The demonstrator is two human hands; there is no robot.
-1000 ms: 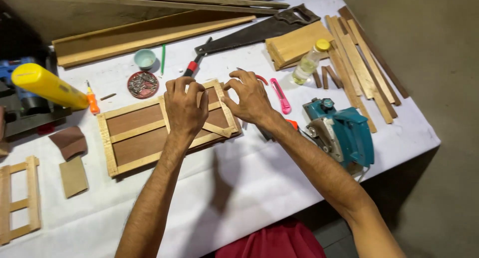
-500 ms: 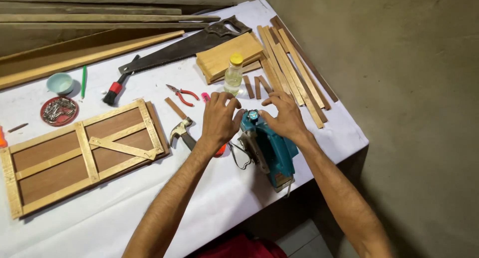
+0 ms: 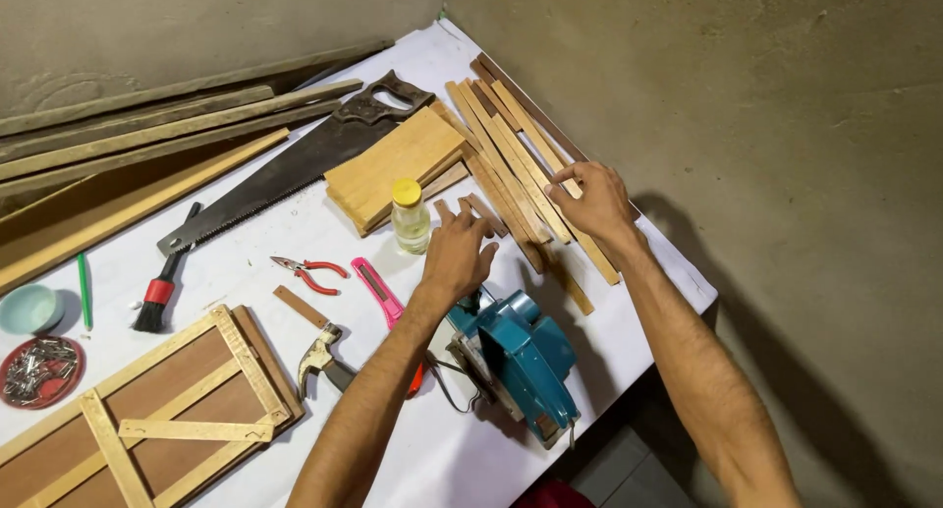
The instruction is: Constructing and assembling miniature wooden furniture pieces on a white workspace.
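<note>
— Where are the hands just now?

— Both are out over the far right end of the white-covered bench [image 3: 246, 272]. The right hand [image 3: 592, 203] lies palm down on the bundle of long thin pale wooden strips [image 3: 511, 144], fingers spread and touching the top strips; its grip is apart, closed on nothing.

— And the left?

— The left hand [image 3: 458, 254] is flat too, fingers loosely spread, fingertips reaching the few short dark wooden offcuts [image 3: 481, 213] that lie just ahead of it. That grip is also apart, with nothing held.

— What lies around them?

— Just left of the left hand stands a small clear plastic bottle with a yellow cap [image 3: 409, 216], and beyond the bottle a stack of flat pale wooden boards [image 3: 393, 164]. Beyond the boards lies a hand saw with a dark blade and black handle [image 3: 295, 164]. Right below the left wrist sits a teal electric power tool [image 3: 521, 356]; the forearm crosses a pink utility knife [image 3: 376, 290].

— Further off?

— Left of the knife, red-handled pliers [image 3: 312, 269], a claw hammer [image 3: 319, 356] and a black brush with a red band [image 3: 157, 292]. At the near left corner, a rectangular wooden frame with a brown panel and pale slats [image 3: 147, 410].
</note>
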